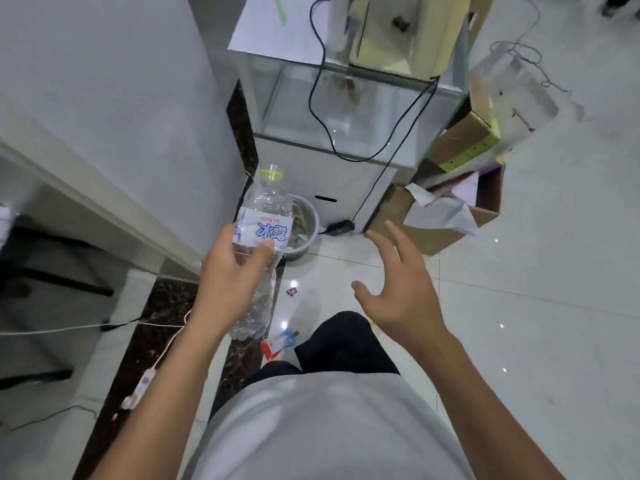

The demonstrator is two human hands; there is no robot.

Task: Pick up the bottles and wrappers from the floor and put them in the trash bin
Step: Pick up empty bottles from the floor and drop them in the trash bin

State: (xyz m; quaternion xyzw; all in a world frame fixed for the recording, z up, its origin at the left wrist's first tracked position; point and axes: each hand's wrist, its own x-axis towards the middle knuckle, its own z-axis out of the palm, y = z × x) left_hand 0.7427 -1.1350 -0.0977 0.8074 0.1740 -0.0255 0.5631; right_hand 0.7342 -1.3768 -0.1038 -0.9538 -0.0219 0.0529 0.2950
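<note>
My left hand grips a clear, empty plastic bottle with a white and blue label, its open neck pointing away from me. The bottle hangs in the air just in front of a small grey trash bin on the floor, which holds some scraps. My right hand hovers to the right with its fingers spread and holds nothing. A small colourful wrapper lies on the tiles below the bottle. A blue and red wrapper lies nearer, by my knee.
A glass tank on a white cabinet stands behind the bin, with black cables hanging down it. A cardboard box of papers sits to the right. A grey wall and white cable with a plug are on the left.
</note>
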